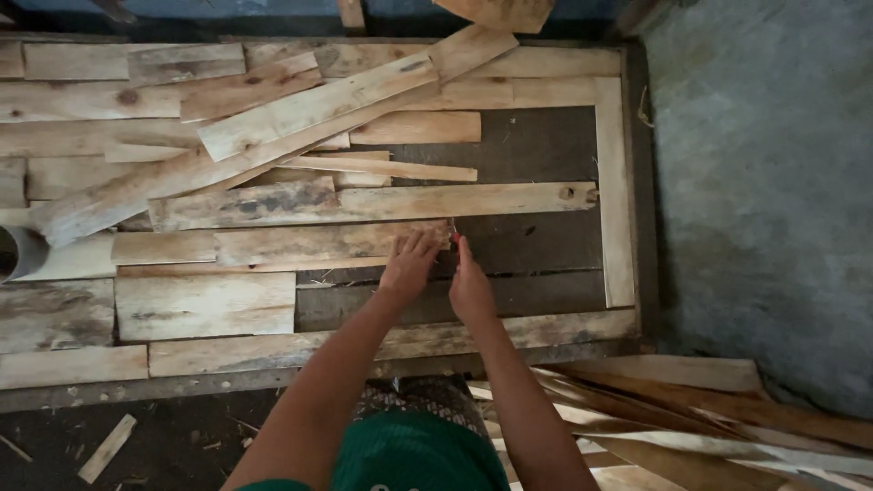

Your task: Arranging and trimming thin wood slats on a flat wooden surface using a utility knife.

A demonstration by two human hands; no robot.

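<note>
hands marking a plank end on a crowded tabletop

loose boards [309,109] lean stacked over the tabletop [546,245] and may slide if jolted. left hand [409,264] lies flat, fingers spread, on the plank [282,244]; right hand [470,286] pinches a red pencil [455,235] at its end, where a slip could spoil the mark.

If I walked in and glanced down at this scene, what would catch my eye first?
Most likely the jumble of pale wooden planks lying criss-cross over a dark work surface, piled thickest at the upper left. Next come the two bare hands at the centre: the left hand presses flat on the end of one plank, while the right hand holds a small red-tipped thing beside it, too small to identify.
</note>
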